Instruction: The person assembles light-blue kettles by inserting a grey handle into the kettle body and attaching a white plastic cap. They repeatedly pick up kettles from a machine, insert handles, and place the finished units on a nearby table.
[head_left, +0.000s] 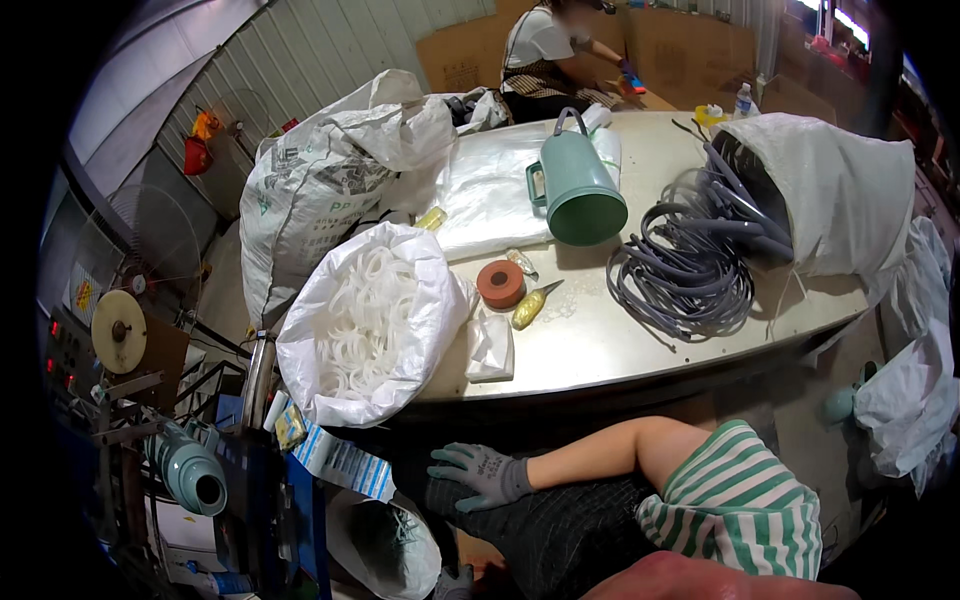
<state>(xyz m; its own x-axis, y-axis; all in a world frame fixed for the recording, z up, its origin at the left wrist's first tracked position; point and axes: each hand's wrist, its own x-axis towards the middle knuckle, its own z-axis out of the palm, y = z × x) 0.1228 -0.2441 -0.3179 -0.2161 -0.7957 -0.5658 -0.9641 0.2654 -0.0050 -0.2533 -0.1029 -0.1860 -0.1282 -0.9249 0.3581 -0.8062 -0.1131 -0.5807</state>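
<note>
- right now the right hand (pixel 480 475), in a grey glove, is seen laid flat on a dark trouser leg (pixel 570 530) at the near edge, fingers spread loose, nothing gripped.
- a scrap of grey glove (pixel 455 582) is caught at the bottom edge, probably the left hand; whether it is open or closed cannot be told.
- a white sack of white rings (pixel 370 320) is propped just far-left of the right hand, against the metal table (pixel 600 340).
- further in, an orange tape roll (pixel 501 284) is spotted, with a green jug (pixel 580 190) beyond it.
- to the right, grey tubing coils (pixel 690 265) are spilled from a white bag (pixel 840 200).
</note>
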